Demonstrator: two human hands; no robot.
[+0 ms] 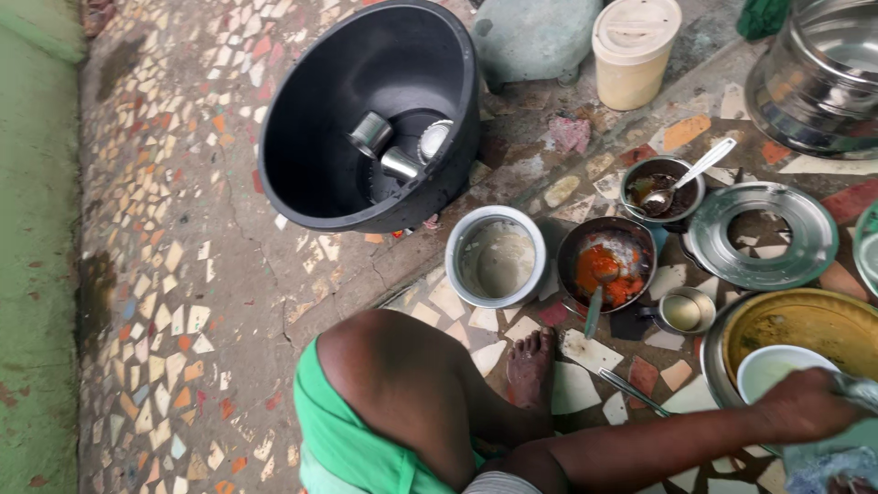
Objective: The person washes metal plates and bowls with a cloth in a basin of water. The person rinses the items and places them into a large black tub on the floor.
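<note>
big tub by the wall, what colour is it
Black, inside and out; the tub lies tilted with small steel cups inside. Head view shows it best.

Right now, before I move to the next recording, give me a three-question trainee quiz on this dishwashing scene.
1. True or false: the black tub holds steel cups.
2. Which pan has orange residue: A) the dark pan B) the white-lined pot?
3. What does the visible hand rest over?

Key: 1 true; 2 A; 3 the white bowl inside the yellow basin. Which hand it is cannot be told.
</note>
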